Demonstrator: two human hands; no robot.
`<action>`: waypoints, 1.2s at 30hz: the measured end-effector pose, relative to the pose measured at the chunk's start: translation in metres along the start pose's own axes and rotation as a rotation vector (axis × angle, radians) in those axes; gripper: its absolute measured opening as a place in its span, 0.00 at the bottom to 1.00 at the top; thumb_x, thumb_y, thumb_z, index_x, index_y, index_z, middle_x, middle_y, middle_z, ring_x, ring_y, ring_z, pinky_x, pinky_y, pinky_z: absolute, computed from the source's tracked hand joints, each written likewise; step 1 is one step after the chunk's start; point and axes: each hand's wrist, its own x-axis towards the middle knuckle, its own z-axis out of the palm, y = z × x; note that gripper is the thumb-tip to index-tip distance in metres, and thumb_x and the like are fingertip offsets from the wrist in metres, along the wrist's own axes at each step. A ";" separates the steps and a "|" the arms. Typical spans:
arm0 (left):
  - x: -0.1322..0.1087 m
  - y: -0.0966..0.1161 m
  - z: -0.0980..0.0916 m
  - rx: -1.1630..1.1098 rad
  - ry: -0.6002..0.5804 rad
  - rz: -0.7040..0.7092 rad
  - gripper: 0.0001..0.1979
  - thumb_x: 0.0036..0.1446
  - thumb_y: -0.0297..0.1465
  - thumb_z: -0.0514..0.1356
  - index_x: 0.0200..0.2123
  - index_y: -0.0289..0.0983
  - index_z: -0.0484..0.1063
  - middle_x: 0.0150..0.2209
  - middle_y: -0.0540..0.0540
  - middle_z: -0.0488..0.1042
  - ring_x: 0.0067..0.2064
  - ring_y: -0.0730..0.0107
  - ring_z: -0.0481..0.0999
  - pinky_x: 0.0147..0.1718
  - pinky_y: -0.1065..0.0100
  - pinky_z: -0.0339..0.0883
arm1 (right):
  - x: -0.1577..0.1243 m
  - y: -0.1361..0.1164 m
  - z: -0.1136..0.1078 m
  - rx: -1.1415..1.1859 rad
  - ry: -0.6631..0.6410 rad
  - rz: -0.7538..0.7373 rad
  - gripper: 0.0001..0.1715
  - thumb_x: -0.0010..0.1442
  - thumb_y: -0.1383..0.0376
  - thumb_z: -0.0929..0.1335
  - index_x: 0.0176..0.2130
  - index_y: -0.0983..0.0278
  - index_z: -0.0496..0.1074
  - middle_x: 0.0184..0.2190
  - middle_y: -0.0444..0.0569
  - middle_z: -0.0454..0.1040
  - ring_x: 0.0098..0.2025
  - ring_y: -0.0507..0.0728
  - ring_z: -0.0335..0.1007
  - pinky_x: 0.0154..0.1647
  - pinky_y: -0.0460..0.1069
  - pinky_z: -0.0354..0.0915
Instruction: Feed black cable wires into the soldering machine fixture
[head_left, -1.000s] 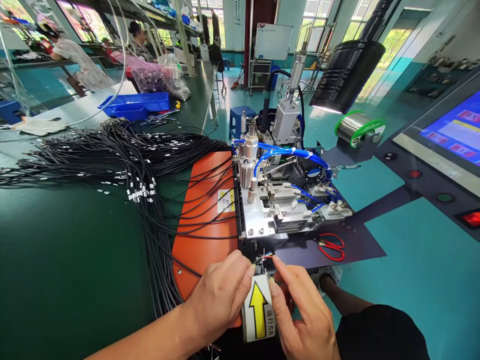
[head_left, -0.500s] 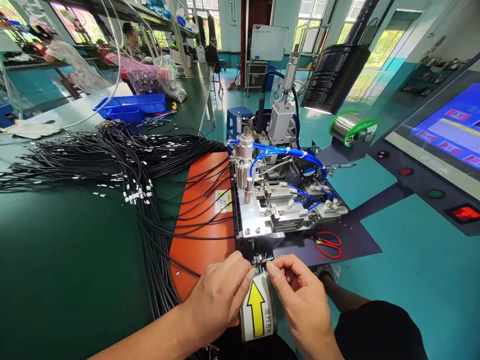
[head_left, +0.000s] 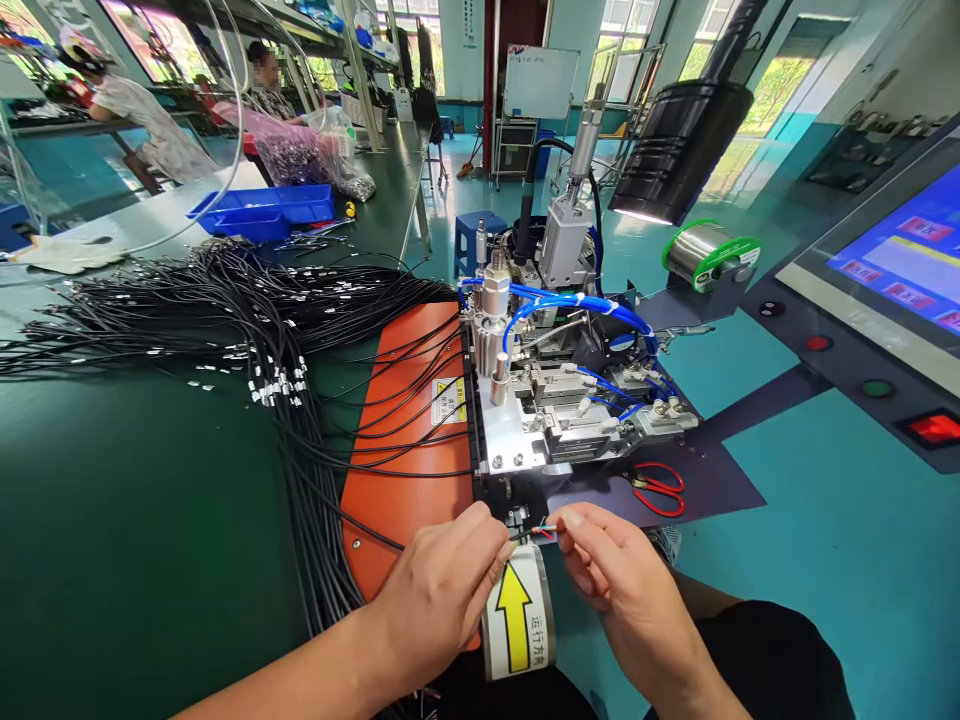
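Between my two hands a black cable ends in thin coloured wires. My left hand is closed, pinching the cable near its stripped end. Thumb and forefinger of my right hand pinch the tips of the coloured wires. Right below the fingers is a curved white plate with a yellow arrow. The metal machine stands just beyond, with several black cables running into its left edge across an orange cover.
A big bundle of black cables lies on the green table. Red-handled scissors rest on the dark plate at right. A solder spool, a black lamp and a control panel stand further right. Two people sit at the back left.
My right hand has moved slightly right, and its fingers now pinch the wire ends. The coloured wires are drawn out towards it. My left hand stays almost in place.
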 end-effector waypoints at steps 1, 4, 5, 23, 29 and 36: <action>0.000 0.000 0.000 -0.001 -0.001 -0.001 0.13 0.71 0.27 0.47 0.34 0.35 0.67 0.30 0.48 0.64 0.28 0.69 0.63 0.26 0.67 0.57 | 0.000 -0.001 0.001 0.008 -0.013 0.014 0.19 0.65 0.53 0.68 0.31 0.65 0.70 0.21 0.37 0.49 0.23 0.48 0.40 0.22 0.46 0.38; 0.000 -0.001 0.000 -0.003 -0.002 -0.008 0.13 0.71 0.28 0.47 0.34 0.36 0.67 0.29 0.48 0.63 0.28 0.69 0.63 0.26 0.67 0.56 | -0.001 0.000 0.003 -0.003 -0.009 0.003 0.20 0.64 0.53 0.68 0.29 0.65 0.67 0.20 0.37 0.49 0.23 0.48 0.40 0.22 0.47 0.38; 0.000 -0.001 0.000 -0.004 -0.002 -0.009 0.13 0.71 0.28 0.47 0.34 0.36 0.67 0.29 0.48 0.63 0.28 0.69 0.63 0.26 0.67 0.56 | -0.001 0.000 0.004 -0.013 -0.005 -0.002 0.20 0.64 0.53 0.69 0.29 0.64 0.67 0.20 0.37 0.49 0.23 0.48 0.40 0.22 0.47 0.38; -0.001 -0.002 0.003 0.016 0.003 -0.021 0.14 0.71 0.29 0.47 0.34 0.36 0.68 0.29 0.49 0.64 0.28 0.69 0.64 0.26 0.67 0.56 | 0.005 0.009 0.000 -0.094 0.048 -0.026 0.21 0.60 0.50 0.72 0.33 0.66 0.73 0.21 0.36 0.51 0.23 0.47 0.40 0.21 0.46 0.40; -0.001 -0.003 -0.005 -0.065 -0.058 -0.057 0.10 0.71 0.31 0.48 0.44 0.36 0.69 0.34 0.47 0.67 0.31 0.68 0.67 0.29 0.68 0.60 | 0.009 0.012 -0.001 -0.156 0.067 -0.065 0.20 0.61 0.50 0.71 0.33 0.66 0.75 0.21 0.37 0.54 0.23 0.47 0.40 0.21 0.45 0.42; 0.000 -0.005 -0.018 -0.151 -0.042 -0.089 0.09 0.69 0.26 0.49 0.45 0.38 0.69 0.36 0.46 0.66 0.34 0.68 0.67 0.32 0.69 0.63 | 0.013 0.015 -0.001 -0.170 0.055 -0.076 0.21 0.62 0.50 0.71 0.32 0.66 0.75 0.24 0.40 0.63 0.24 0.47 0.46 0.23 0.45 0.47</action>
